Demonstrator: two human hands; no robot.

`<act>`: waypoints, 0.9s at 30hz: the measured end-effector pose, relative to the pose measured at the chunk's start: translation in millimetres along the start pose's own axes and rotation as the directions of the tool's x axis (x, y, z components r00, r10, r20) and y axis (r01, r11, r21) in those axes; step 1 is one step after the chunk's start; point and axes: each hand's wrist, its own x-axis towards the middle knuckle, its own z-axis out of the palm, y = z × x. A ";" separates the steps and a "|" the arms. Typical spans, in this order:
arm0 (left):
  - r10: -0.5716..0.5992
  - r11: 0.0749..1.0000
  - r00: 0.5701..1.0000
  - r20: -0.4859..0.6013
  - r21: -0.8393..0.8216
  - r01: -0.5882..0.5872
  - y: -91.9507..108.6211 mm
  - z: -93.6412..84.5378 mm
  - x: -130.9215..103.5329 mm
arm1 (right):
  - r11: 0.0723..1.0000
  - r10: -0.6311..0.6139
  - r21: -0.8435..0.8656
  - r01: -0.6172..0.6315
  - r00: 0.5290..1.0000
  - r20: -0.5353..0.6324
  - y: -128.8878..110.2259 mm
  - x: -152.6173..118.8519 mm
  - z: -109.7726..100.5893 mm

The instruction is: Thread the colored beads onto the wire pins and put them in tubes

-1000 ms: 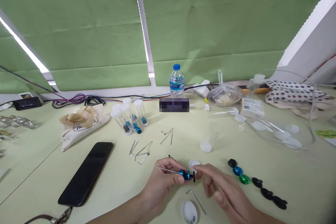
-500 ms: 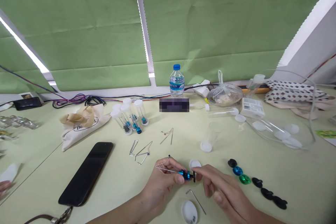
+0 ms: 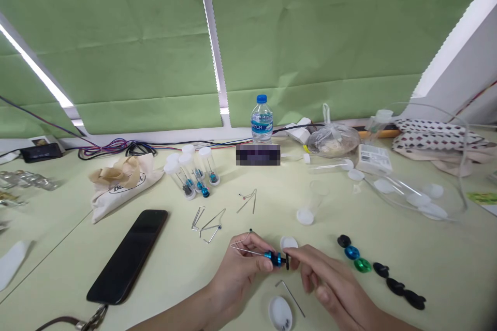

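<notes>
My left hand is closed around a small blue metal cylinder, pinching it between thumb and fingers. From the cylinder's left end a thin bent wire loops over my fingers. At its right end sits a black disc, edge-on. My right hand has its index finger stretched out to touch the top of that disc; its thumb is apart and the other fingers are curled. Just below lie a hex key and a white cap with tiny dark parts in it. Another white cap lies behind the disc.
A row of black, blue and green discs lies at right. Clear tubes with blue parts stand behind, near loose hex keys. A phone lies at left. A water bottle stands at the back.
Another person's fingers at the far left edge have gone out of view, leaving the white piece there. My two hands and the blue cylinder have hardly moved.
</notes>
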 end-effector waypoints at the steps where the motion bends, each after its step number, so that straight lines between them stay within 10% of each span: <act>1: 0.000 1.000 1.000 -0.001 -0.001 0.000 0.0 -0.1 -0.1 | 1.000 -0.005 -0.001 0.005 1.000 0.005 -0.4 0.3 -0.5; 27: -0.004 1.000 1.000 -0.005 0.011 0.004 1.5 0.6 -1.4 | 1.000 -0.008 0.009 0.008 1.000 0.001 1.1 0.2 -0.8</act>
